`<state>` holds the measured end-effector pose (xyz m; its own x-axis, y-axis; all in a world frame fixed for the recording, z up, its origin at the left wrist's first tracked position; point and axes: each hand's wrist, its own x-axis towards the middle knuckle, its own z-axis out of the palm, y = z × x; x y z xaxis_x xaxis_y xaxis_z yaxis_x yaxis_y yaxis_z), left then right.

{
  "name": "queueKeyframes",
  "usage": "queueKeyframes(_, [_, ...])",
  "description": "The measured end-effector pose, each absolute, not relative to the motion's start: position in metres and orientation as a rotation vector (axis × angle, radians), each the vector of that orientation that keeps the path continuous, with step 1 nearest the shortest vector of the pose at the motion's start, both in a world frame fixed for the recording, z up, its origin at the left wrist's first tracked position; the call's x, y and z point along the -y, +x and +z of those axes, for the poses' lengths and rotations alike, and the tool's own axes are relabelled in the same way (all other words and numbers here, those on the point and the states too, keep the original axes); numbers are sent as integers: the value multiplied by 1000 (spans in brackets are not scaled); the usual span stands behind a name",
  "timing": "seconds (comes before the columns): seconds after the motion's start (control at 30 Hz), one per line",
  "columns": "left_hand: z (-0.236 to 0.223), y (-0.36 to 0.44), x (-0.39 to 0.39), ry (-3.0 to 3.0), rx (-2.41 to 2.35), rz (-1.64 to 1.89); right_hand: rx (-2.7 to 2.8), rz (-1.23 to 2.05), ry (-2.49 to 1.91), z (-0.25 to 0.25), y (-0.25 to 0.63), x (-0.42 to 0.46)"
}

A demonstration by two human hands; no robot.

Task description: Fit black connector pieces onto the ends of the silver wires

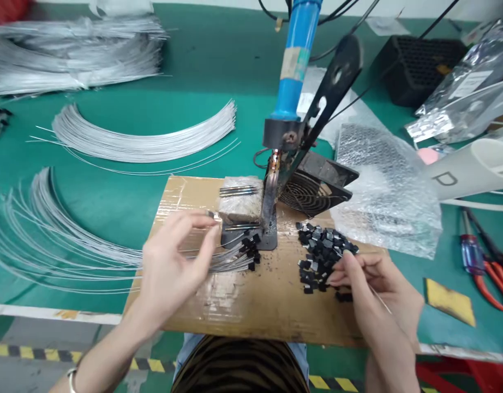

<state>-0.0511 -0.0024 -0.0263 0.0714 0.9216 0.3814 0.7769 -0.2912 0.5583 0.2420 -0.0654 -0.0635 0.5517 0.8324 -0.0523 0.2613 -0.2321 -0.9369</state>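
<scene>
My left hand is over the left part of the cardboard, thumb and index finger apart with nothing visible between them. Below and beyond it lies a bundle of thin grey-white wires, their right ends fitted with small black connectors. My right hand pinches a thin wire, which runs through the fingers at the edge of a pile of black connectors. Between the hands, a blue-handled soldering iron is clamped upright, its tip down by a metal base plate.
A pale block with metal rods stands left of the iron tip; a black fan sits behind. More wire bundles lie at the back left. Bubble wrap, a yellow sponge, a screwdriver and orange-handled pliers occupy the right.
</scene>
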Motion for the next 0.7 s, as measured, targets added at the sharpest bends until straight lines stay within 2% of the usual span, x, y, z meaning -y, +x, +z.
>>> queueKeyframes(0.17, [-32, -82, -89, 2286, -1918, 865, 904, 596, -1660, -62, 233, 59])
queueKeyframes(0.37, [-52, -72, -183, 2327, -1816, 747, 846, 527, -1631, -63, 229, 57])
queueKeyframes(0.7, [-46, -45, -190, 2112, -1856, 811, 851, 495, -1619, -64, 231, 60])
